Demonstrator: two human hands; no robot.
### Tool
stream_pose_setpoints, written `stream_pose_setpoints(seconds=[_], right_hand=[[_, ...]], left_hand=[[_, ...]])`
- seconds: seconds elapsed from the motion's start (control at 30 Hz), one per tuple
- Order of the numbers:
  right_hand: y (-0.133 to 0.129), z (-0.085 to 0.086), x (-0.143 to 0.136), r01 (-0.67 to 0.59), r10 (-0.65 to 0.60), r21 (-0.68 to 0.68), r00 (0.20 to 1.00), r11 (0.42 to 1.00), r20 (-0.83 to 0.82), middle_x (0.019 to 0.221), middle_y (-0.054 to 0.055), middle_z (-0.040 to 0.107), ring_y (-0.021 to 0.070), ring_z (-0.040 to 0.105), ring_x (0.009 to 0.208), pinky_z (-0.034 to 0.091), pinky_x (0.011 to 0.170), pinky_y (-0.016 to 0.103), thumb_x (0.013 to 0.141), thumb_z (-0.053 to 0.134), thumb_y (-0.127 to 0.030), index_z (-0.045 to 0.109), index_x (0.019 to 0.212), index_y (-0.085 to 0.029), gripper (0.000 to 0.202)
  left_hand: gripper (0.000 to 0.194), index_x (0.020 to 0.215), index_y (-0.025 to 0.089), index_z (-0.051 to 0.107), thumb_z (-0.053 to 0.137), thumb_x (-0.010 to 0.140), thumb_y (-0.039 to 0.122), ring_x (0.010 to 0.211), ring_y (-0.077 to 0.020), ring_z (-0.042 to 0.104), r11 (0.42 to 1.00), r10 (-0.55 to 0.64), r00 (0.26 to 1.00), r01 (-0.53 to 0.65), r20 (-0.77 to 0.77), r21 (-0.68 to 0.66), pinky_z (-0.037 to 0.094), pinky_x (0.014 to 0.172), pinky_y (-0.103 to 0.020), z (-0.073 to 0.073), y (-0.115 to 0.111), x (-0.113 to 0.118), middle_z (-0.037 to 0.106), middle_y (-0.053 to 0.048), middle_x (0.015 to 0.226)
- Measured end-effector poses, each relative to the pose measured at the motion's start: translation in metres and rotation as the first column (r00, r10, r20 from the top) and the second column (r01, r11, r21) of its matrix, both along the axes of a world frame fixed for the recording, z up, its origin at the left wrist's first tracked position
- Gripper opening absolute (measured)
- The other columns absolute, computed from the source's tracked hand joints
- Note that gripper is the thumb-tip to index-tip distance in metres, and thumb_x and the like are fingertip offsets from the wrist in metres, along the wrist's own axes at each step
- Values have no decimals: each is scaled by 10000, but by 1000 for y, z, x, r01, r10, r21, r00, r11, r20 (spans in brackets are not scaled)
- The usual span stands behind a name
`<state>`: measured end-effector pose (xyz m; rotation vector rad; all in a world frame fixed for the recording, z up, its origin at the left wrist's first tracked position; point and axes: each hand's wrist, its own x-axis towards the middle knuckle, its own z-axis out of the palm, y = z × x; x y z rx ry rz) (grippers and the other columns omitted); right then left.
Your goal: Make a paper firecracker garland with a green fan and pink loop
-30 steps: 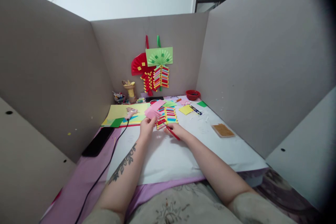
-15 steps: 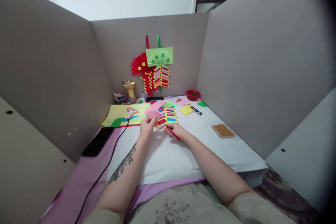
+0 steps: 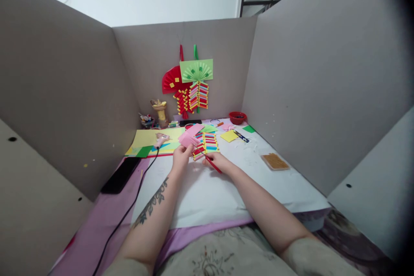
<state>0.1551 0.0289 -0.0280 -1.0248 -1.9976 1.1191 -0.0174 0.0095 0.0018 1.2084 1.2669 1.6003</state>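
My left hand (image 3: 182,155) is closed on a sheet of pink paper (image 3: 188,138), thumb and fingers pinching its near edge. My right hand (image 3: 217,161) grips a pair of red-handled scissors (image 3: 213,164). Their thin blades point up and left to the pink paper's edge, where fine strips seem to show; whether the blades are open or shut is too small to tell. Just beyond my hands lies a ladder of colourful rolled paper tubes with yellow ends (image 3: 211,141), partly covered by the pink paper and my right hand.
A pink glue gun (image 3: 161,139) rests on yellow sheets, its black cord running toward me. A phone (image 3: 121,175) lies at left. At right are a utility knife (image 3: 241,136), yellow paper (image 3: 229,136), a brown pad (image 3: 274,161) and a red bowl (image 3: 237,117). Grey panels enclose three sides.
Hardly anything differs. Both hands keep their hold on the pink paper and the scissors, with only a tiny shift of the right fingers.
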Motion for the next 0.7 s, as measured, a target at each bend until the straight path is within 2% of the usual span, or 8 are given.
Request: stream_pose_setpoints(seconds=[0.33, 0.47, 0.7], right_hand=[[-1, 3, 2, 18, -18, -26, 1000, 1000, 8, 552, -27, 506, 67, 380, 494, 338, 482, 191, 709, 595, -362, 689, 774, -125, 263], [-3, 4, 2, 25, -25, -21, 1000, 999, 15, 543, -27, 501, 68, 375, 491, 339, 484, 196, 715, 589, -366, 686, 761, -127, 262], [-4, 3, 2, 7, -7, 8, 1000, 1000, -27, 574, -14, 531, 80, 404, 528, 358, 503, 197, 715, 582, -343, 684, 784, -129, 247]], left_hand=[[293, 791, 131, 648, 639, 697, 409, 628, -129, 547, 999, 4, 1000, -4, 2, 43, 422, 560, -220, 1, -2, -1, 633, -19, 706], [279, 737, 130, 631, 634, 698, 406, 576, -111, 500, 998, 31, 999, -30, -25, 63, 383, 528, -211, 2, -3, -2, 581, 2, 630], [271, 644, 146, 576, 628, 703, 406, 528, -97, 447, 998, 12, 996, -6, -83, 67, 360, 514, -214, 2, -5, 0, 499, 36, 550]])
